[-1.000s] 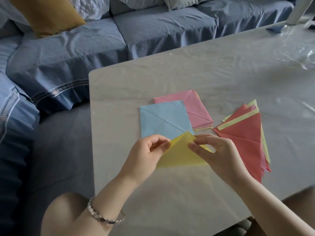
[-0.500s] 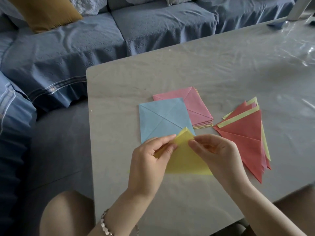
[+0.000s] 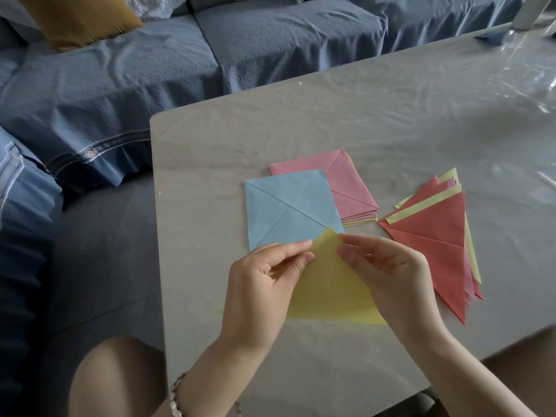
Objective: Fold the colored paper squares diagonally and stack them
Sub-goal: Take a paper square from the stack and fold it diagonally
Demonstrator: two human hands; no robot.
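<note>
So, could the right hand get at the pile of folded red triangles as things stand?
Probably yes: the triangle pile lies just beside the right hand, nothing between them. That hand pinches the yellow paper, though, so it isn't free.

matt yellow paper [image 3: 328, 284]; table [image 3: 391, 124] w/ glossy wrinkled plastic film; sofa [image 3: 150, 70] quilted cloth.

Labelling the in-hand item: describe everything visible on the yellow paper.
The thin yellow paper sheet is folded into a triangle, apex pointing away from the person, long edge nearest them. Matte, slightly translucent. The left hand pinches its left edge near the apex, the right hand the right edge. Its tip overlaps the creased light blue paper square in view; table contact unclear.
</note>
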